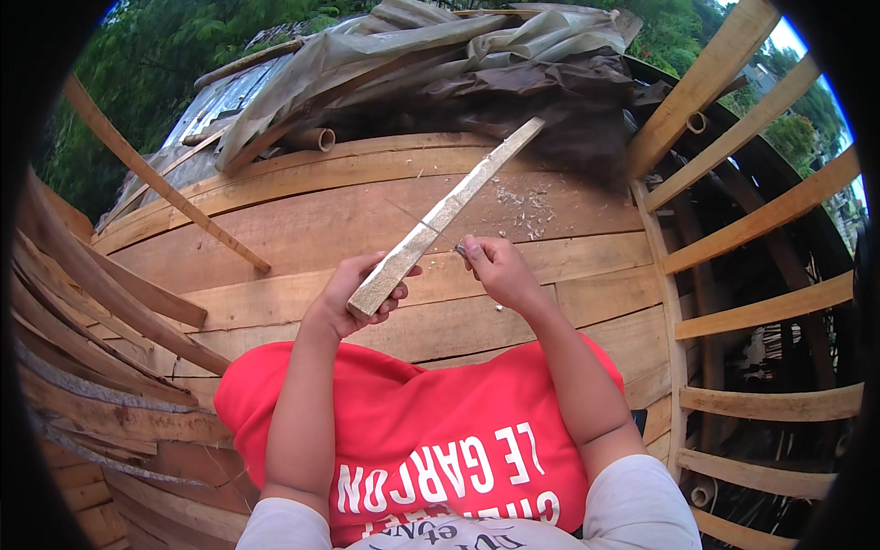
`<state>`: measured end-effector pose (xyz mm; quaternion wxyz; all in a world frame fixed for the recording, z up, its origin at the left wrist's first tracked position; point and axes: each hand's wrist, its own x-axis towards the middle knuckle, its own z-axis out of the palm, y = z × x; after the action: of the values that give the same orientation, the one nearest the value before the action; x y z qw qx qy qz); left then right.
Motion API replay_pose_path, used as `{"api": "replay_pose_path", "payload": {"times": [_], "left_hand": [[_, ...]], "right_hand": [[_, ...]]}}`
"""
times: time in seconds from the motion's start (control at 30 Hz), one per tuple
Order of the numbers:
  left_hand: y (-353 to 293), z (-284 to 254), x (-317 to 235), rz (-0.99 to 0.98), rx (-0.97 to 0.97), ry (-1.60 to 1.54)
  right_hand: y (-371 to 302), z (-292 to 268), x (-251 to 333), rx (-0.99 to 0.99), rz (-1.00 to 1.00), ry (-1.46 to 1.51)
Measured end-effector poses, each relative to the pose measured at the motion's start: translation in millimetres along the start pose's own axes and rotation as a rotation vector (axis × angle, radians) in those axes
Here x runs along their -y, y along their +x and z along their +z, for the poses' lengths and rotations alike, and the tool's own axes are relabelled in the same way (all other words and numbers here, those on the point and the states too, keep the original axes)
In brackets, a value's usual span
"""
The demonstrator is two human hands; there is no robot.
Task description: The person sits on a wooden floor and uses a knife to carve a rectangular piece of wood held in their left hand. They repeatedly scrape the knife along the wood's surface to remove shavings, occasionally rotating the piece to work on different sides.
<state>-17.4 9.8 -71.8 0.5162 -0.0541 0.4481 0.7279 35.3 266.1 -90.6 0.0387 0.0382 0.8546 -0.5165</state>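
A long pale wooden stick (448, 207), squared at its near end and narrower at its far end, slants up and to the right in front of me. My left hand (359, 291) is closed around its near end from below. In my right hand (500, 269) is the dark handle of a thin-bladed knife (412, 215), gripped between thumb and fingers. Its blade lies across the middle of the stick, pointing away to the left. Whether the edge bites into the wood cannot be seen.
Wood shavings (530, 213) are scattered on the plank floor (302, 240) right of the stick. Grey and dark plastic sheeting (550, 96) is heaped at the back, with a bamboo pole end (325, 139) beneath it. A slatted wooden railing (765, 316) runs along the right; boards (128, 284) stand at the left.
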Motion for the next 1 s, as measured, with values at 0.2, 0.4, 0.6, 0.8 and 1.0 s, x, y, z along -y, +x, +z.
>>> {"api": "replay_pose_path", "payload": {"times": [0.2, 0.4, 0.6, 0.8, 1.0], "left_hand": [[-2.1, -3.9, 7.0, -0.036, -0.17, 0.201], [-2.2, -1.3, 7.9, -0.001, -0.235, 0.243], [-2.6, 10.8, 9.0, -0.041, -0.293, 0.323], [2.7, 7.5, 23.2, 0.041, -0.376, 0.438], [2.2, 4.9, 26.1, 0.104, -0.323, 0.481]], "right_hand": [[-15.0, 15.5, 36.7, 0.025, -0.108, -0.27], [-16.1, 15.9, 32.9, 0.126, 0.006, -0.324], [-22.2, 34.9, 38.8, -0.04, 0.037, -0.521], [-20.2, 62.2, 29.4, -0.194, 0.021, -0.637], [-1.0, 46.3, 18.8, -0.287, 0.061, -0.706]]}}
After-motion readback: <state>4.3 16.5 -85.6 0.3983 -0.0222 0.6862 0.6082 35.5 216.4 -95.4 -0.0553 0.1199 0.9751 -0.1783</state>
